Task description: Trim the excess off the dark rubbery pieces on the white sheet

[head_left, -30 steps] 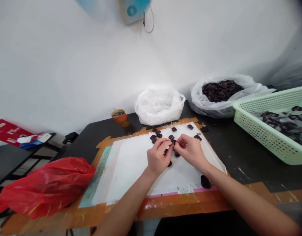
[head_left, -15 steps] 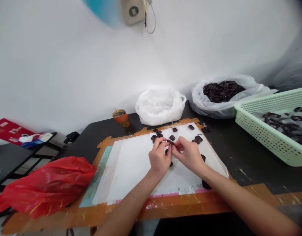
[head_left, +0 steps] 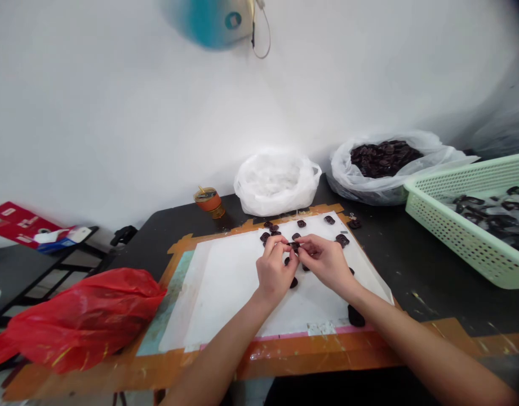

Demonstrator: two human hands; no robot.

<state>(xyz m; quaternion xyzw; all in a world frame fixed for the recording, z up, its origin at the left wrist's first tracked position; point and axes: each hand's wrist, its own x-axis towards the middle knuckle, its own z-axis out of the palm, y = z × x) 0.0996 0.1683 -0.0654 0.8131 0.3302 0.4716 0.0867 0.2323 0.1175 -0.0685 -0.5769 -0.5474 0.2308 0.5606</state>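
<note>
My left hand (head_left: 275, 270) and my right hand (head_left: 327, 262) meet over the right half of a white sheet (head_left: 225, 287). Between their fingertips is a small dark piece (head_left: 293, 246), pinched from both sides. Its details are too small to make out. Several similar dark pieces lie on the sheet, among them one (head_left: 301, 224) beyond my hands, one (head_left: 342, 240) to the right and one (head_left: 293, 282) below my left fingers. A larger dark object (head_left: 355, 316) rests near the sheet's front right edge, beside my right forearm.
Behind the sheet stand a white plastic bag (head_left: 277, 186), an orange-banded cup (head_left: 208, 202) and a bag of dark pieces (head_left: 384, 159). A green basket (head_left: 466, 239) with wrapped dark pieces is at the right. A red bag (head_left: 85, 316) lies at the left.
My right hand has shifted slightly, its fingers now flatter around the dark piece, which has turned a little. The blue blurred shape at the top has moved right. The view has shifted slightly.
</note>
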